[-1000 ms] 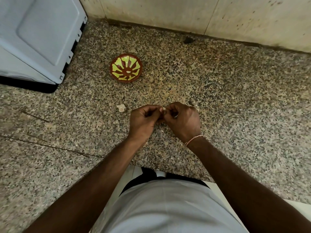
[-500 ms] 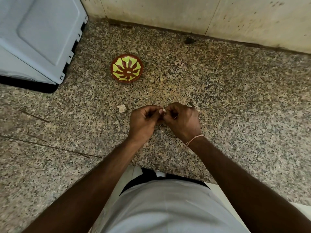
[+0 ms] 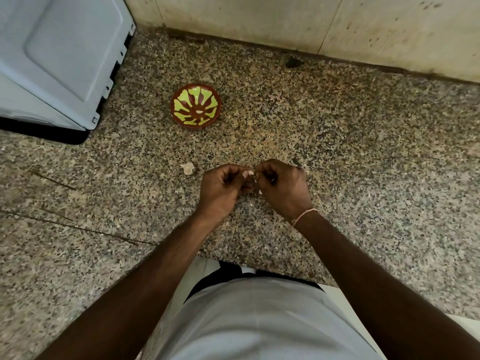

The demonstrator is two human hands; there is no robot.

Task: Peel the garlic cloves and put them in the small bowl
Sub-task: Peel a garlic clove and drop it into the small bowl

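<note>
Currently both hands meet low-centre over the worktop point(image 3: 337, 152), left hand point(image 3: 223, 189) and right hand point(image 3: 281, 187) curled fingertip to fingertip, pinching one garlic clove point(image 3: 252, 181) mostly hidden between them. Small bowl point(image 3: 196, 107) lies ahead and left of the grip, nearer the left hand; clove's long axis unreadable.

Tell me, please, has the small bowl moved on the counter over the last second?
No. The small bowl sits in the same spot beside the corner of the grey appliance, apart from both hands, which grip a clove nearer the person.
</note>
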